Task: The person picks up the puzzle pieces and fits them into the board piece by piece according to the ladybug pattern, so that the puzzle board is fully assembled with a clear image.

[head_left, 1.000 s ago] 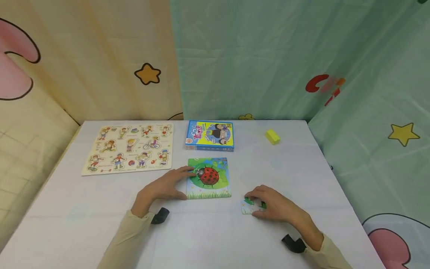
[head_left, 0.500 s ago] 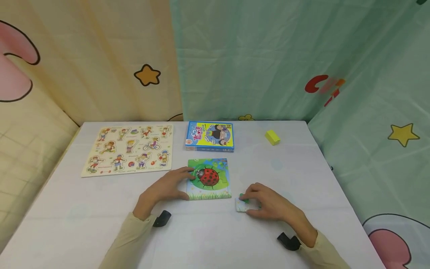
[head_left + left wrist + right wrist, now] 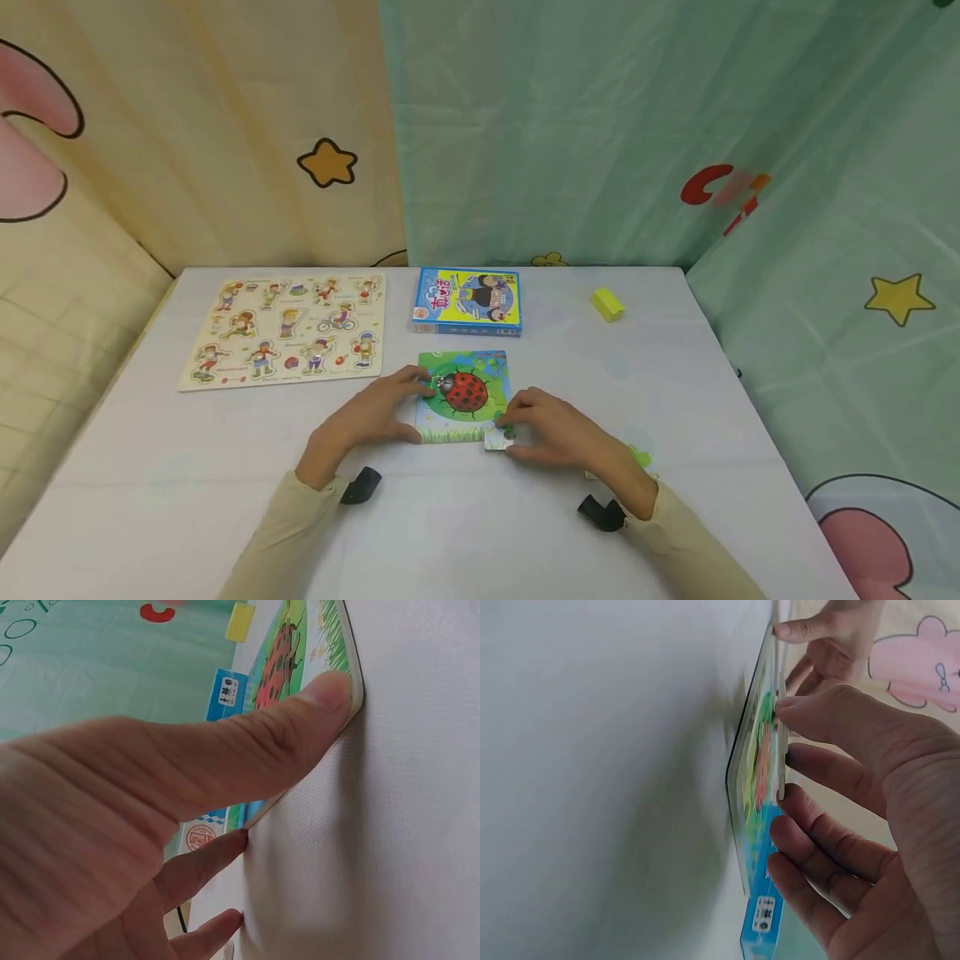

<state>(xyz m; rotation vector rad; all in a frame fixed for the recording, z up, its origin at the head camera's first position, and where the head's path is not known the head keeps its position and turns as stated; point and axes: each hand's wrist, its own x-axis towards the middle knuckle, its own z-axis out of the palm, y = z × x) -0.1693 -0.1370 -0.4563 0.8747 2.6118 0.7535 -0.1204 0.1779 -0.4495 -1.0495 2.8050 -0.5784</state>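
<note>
A square ladybug jigsaw puzzle (image 3: 463, 392) lies on the white table. My left hand (image 3: 375, 410) rests at its left side, the thumb on the near left corner in the left wrist view and fingertips at the left edge. My right hand (image 3: 555, 429) pinches a pale puzzle piece (image 3: 494, 438) between thumb and fingers, and the piece overlaps the puzzle's near right corner in the head view. Edge-on in the right wrist view, the held piece (image 3: 782, 754) stands out from the puzzle's surface. Another piece (image 3: 640, 456) with green on it lies mostly hidden behind my right forearm.
A blue and yellow game box (image 3: 467, 302) lies just beyond the puzzle. To the left is a wooden peg puzzle board (image 3: 288, 333) with sports figures. A yellow block (image 3: 607, 305) sits at the back right. Patterned curtains (image 3: 540, 133) hang behind the table.
My right hand has moved left with the puzzle piece, from the table right of the ladybug puzzle to its near right corner. The piece behind my forearm has come partly into view. My left hand stays.
</note>
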